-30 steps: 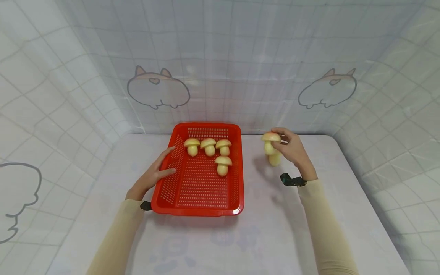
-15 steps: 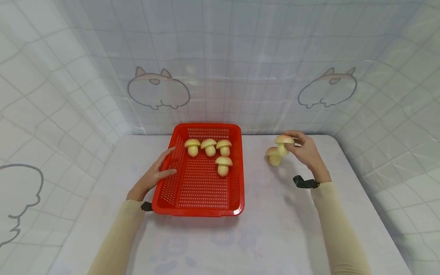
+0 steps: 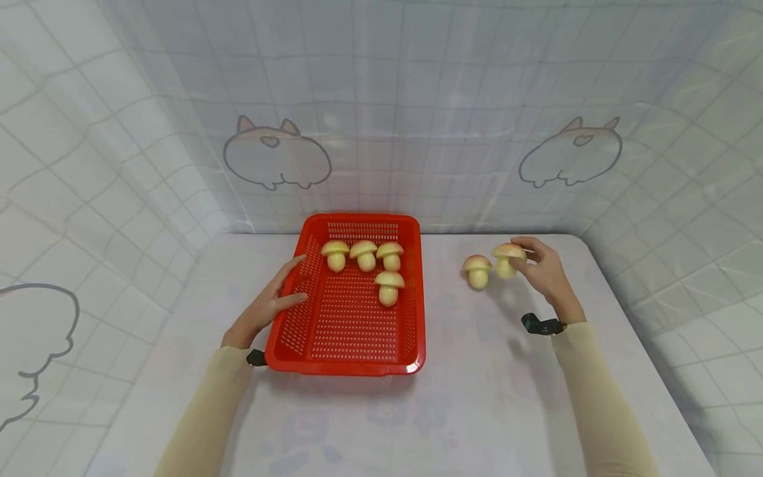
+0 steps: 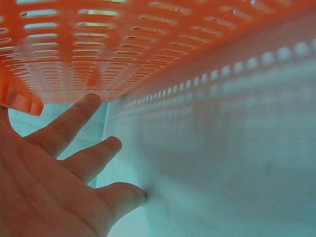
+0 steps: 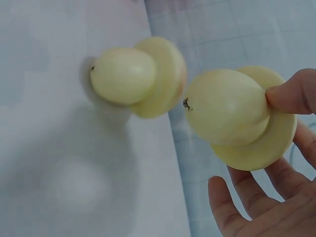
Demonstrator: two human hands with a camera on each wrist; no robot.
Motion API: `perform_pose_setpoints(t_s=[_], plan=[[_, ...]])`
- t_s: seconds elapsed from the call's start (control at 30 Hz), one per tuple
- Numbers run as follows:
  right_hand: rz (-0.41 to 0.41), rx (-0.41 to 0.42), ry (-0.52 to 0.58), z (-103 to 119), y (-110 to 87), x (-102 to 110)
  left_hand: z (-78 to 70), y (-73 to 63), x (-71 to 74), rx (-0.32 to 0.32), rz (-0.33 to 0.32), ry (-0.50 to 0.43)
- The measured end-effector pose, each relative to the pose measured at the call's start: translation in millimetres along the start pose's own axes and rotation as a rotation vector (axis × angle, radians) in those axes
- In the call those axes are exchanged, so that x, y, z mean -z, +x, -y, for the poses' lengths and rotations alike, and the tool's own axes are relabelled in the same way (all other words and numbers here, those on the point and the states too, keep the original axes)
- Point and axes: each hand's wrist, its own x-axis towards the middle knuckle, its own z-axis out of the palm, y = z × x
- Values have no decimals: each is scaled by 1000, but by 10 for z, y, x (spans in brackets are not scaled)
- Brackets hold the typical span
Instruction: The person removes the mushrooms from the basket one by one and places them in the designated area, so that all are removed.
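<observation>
In the head view my right hand [image 3: 545, 275] pinches a pale yellow mushroom [image 3: 505, 267] by its cap, stem pointing down. The right wrist view shows the thumb against that cap, the other fingers spread behind it. Another mushroom [image 3: 477, 278] stands on the table just left of it. My left hand [image 3: 262, 311] rests at the left side of a red plastic basket [image 3: 346, 368], thumb and one finger laid over its rim. Three straight fingers [image 4: 94, 158] extend outside the perforated basket wall in the left wrist view.
Inside the basket several mushrooms [image 3: 365, 262] stand near the back and right side. The white table [image 3: 465, 411] meets tiled-pattern sheeting [image 3: 381, 132] along its back edge, with similar sheeting on both sides.
My right hand has moved right and lower with its mushroom, away from the mushroom left on the table. My left hand and the basket have stayed in place.
</observation>
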Motion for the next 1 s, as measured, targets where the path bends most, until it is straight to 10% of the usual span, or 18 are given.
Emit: perform_pose_setpoints(t_s=[1.0], plan=[[93, -114, -93, -350, 67, 19, -45, -4, -16, 29, 0, 0]])
